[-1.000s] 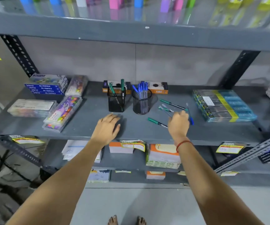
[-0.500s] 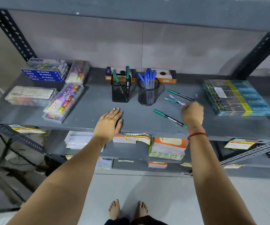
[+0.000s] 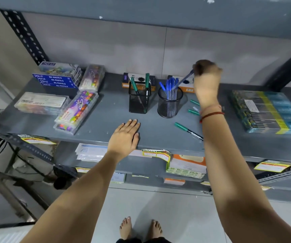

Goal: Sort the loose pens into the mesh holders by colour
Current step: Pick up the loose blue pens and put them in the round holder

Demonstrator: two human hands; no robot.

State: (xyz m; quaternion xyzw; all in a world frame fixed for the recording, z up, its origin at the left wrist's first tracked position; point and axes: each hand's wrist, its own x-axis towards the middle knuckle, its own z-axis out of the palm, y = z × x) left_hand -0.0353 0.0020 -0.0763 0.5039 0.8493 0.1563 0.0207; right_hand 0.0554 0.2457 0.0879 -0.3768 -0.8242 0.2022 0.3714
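Two black mesh holders stand mid-shelf. The square holder [image 3: 137,104] has green pens in it; the round holder [image 3: 169,107] is full of blue pens. My right hand [image 3: 205,74] is raised above and right of the round holder, shut on a blue pen [image 3: 183,80] whose lower end slants down into that holder's pens. My left hand [image 3: 126,135] lies flat and empty on the shelf's front edge. One loose green pen [image 3: 187,131] lies right of it; more green pens [image 3: 193,107] are partly hidden behind my right wrist.
Crayon and pastel boxes [image 3: 74,109] lie at the shelf's left, with a blue stack [image 3: 58,77] behind. A large wrapped pack [image 3: 267,112] fills the right. Orange-edged boxes [image 3: 137,79] sit behind the holders. A lower shelf [image 3: 181,165] carries paper pads.
My right hand has lifted from the loose pens with a blue pen and moved up and left over the round holder. My left hand has stayed flat on the shelf.
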